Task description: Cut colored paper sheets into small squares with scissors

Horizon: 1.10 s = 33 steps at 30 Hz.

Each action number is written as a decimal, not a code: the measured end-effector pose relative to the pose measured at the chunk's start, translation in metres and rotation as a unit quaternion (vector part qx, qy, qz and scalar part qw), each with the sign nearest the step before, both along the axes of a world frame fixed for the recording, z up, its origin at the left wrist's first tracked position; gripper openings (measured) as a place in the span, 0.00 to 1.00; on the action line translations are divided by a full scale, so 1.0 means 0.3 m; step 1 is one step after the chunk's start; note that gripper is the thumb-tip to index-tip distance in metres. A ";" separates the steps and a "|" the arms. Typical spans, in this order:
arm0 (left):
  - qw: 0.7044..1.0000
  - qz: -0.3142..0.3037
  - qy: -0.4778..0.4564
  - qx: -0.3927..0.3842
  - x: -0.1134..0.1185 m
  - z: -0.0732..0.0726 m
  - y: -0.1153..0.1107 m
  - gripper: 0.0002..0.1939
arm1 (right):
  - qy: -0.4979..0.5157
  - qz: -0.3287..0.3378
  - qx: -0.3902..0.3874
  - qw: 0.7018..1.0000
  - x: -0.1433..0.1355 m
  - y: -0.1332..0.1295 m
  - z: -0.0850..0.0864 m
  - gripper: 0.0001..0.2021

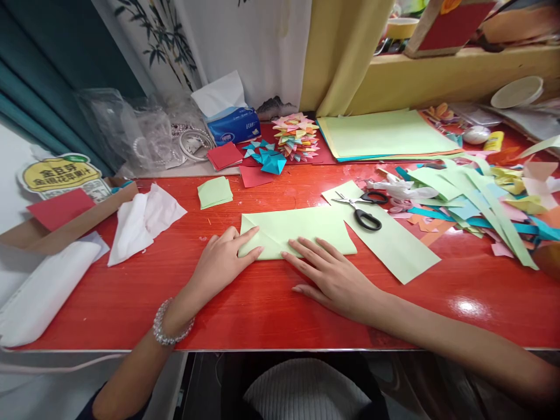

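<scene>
A folded sheet of light green paper [301, 224] lies on the red table in front of me. My left hand [227, 251] rests at its left end, thumb and forefinger on the paper and the other fingers curled. Across its lower edge my right hand [326, 271] lies flat with the fingers spread, pressing the sheet down. To the right, scissors with black handles [365, 207] lie partly open on a green paper strip [394, 245]. A small stack of green paper squares [215, 192] sits behind my left hand.
Paper scraps [476, 198] heap up on the right. At the back stand a tissue pack [234, 125], a folded-paper stack [296, 137] and large paper sheets [385, 135]. Crumpled tissue [144, 221], a cardboard tray [70, 221] and a white roll [48, 291] are on the left.
</scene>
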<state>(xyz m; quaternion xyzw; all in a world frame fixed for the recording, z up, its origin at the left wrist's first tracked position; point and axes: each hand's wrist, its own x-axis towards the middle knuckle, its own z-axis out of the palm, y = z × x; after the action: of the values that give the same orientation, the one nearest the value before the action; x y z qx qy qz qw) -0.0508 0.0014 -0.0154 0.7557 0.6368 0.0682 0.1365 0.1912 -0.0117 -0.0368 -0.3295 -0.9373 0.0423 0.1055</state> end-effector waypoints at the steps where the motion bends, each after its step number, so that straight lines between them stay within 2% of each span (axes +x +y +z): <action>1: 1.000 0.000 0.000 0.000 0.000 -0.001 0.000 0.27 | -0.001 0.000 0.000 1.000 0.000 0.000 0.000 0.27; 7: 1.000 -0.002 0.023 0.016 0.004 -0.006 -0.005 0.26 | -0.009 -0.003 -0.007 1.000 -0.001 0.001 0.003 0.26; 12: 0.988 -0.016 0.110 0.107 0.023 -0.002 -0.020 0.24 | -0.008 -0.005 -0.010 1.000 -0.004 0.001 0.001 0.26; 14: 0.980 -0.037 0.128 0.148 0.029 -0.004 -0.022 0.23 | -0.009 -0.007 -0.012 1.000 -0.005 0.002 -0.001 0.26; 16: 0.973 -0.082 0.134 0.167 0.028 -0.010 -0.020 0.22 | -0.013 -0.007 -0.016 1.000 -0.005 0.003 -0.001 0.26; 19: 0.972 -0.137 0.132 0.140 0.018 -0.023 -0.014 0.23 | -0.017 -0.006 -0.021 1.000 -0.005 0.004 0.003 0.26; 22: 0.968 -0.152 0.148 0.134 0.026 -0.025 -0.013 0.23 | -0.020 -0.007 -0.023 1.000 -0.006 0.004 0.007 0.26; 28: 0.944 -0.184 0.203 0.186 0.122 -0.024 -0.001 0.24 | -0.028 -0.002 -0.027 0.999 -0.010 0.003 0.007 0.26; 31: 0.939 -0.254 0.171 0.157 0.135 -0.044 0.024 0.24 | -0.030 0.004 -0.040 0.999 -0.009 0.004 0.013 0.27; 33: 0.942 -0.277 0.140 0.126 0.124 -0.057 0.041 0.25 | -0.027 0.004 -0.055 0.998 -0.007 0.005 0.020 0.28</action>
<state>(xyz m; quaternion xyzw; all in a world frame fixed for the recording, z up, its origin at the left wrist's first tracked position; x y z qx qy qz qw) -0.0137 0.0136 -0.0325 0.9152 0.4013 0.0010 -0.0374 0.1890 -0.0104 -0.0308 -0.3319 -0.9374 0.0852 0.0617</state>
